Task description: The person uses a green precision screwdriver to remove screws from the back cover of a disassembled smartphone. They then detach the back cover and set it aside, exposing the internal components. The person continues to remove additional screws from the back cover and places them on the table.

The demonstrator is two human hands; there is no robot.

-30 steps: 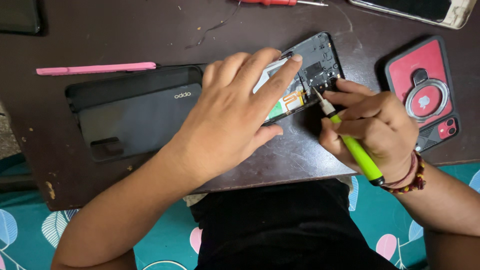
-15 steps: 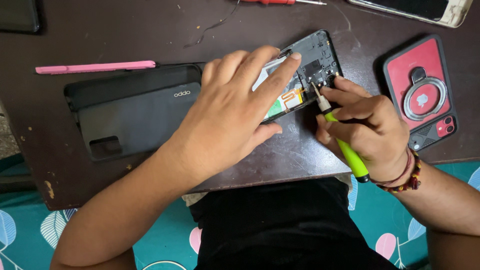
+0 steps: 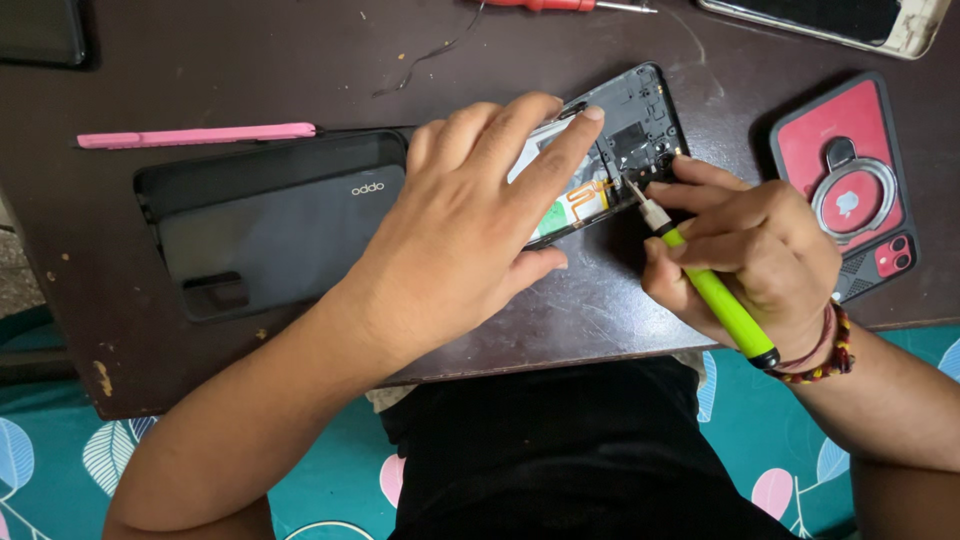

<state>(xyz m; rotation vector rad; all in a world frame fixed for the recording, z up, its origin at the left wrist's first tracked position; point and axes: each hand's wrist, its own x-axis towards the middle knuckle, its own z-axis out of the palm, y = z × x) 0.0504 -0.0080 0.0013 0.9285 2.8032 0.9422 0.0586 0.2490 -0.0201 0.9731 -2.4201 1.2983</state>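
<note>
Head view: I see both hands working on an opened phone (image 3: 640, 130) on the dark worktop (image 3: 300, 60).

My left hand (image 3: 470, 240) lies flat, fingers spread, pressing the phone down near the worktop's front edge. My right hand (image 3: 750, 250) pinches a green-handled screwdriver (image 3: 710, 290), tip at the phone's inner board; whether it sits in a screw I cannot tell. A black back cover (image 3: 270, 230) lies just left, a red phone case (image 3: 850, 180) right.

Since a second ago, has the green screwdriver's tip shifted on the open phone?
No. The tip of the green screwdriver sits at the same spot on the open phone, beside its orange strip, no nearer the red phone case.
</note>
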